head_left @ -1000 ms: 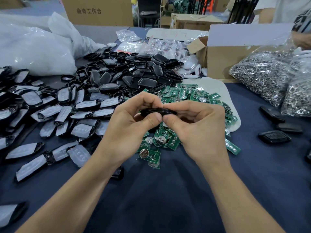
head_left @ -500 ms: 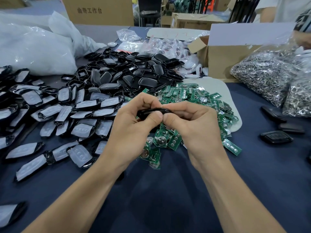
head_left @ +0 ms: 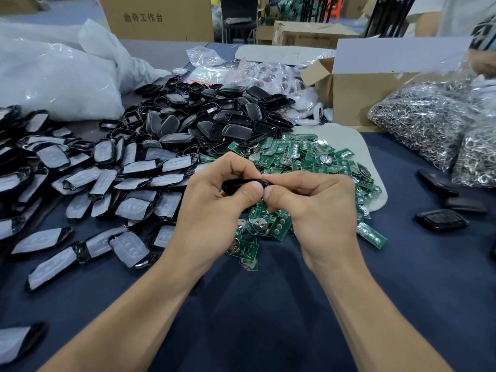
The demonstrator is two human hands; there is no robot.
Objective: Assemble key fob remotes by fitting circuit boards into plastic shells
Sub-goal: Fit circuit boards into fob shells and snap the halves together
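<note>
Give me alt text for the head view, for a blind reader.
The left hand and right hand pinch a black plastic key fob shell above a pile of green circuit boards on a dark blue table cover. Heaped black shells lie left, bagged metal rings right.

I hold one black shell [head_left: 233, 185] between my left hand [head_left: 214, 210] and right hand [head_left: 319, 210]; three finished fobs [head_left: 441, 220] lie at the right; two bags of metal rings [head_left: 418, 122] stand far right; the green circuit boards [head_left: 308, 157], wrapped shells [head_left: 134, 208] and bare shells [head_left: 214, 122] are heaps too many to count.
</note>
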